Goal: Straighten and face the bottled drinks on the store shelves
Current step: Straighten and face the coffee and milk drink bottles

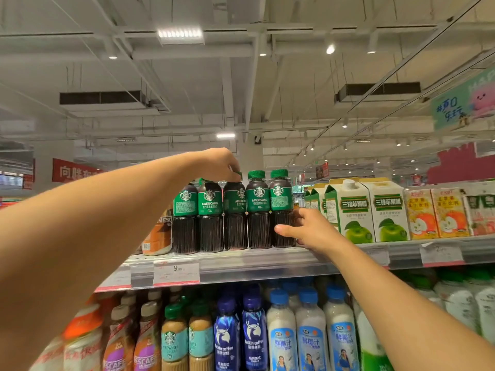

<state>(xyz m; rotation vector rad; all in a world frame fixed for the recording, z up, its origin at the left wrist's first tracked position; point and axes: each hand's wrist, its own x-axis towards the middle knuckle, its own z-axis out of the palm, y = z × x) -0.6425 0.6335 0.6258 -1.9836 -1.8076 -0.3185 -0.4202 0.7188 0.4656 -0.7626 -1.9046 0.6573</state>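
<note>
A row of dark Starbucks Americano bottles with green labels and green caps stands on the top shelf [267, 259]. My left hand [221, 164] reaches over the row and pinches the green cap of the middle bottle [235, 218]. My right hand [308, 227] grips the lower ribbed part of the rightmost bottle [281, 210], thumb across its front and fingers behind it. The labels of the leftmost bottle [185, 218] and the rightmost one are turned sideways; two others [258, 210] show "AMERICANO" to the front.
Green-apple juice cartons [353, 210] and orange apple cartons [436, 212] stand right of the bottles. A brown coffee bottle [159, 231] sits at the left. The shelf below holds coffee, blue Luckin bottles [253, 328] and coconut drinks [310, 333]. A price tag [176, 269] hangs on the shelf edge.
</note>
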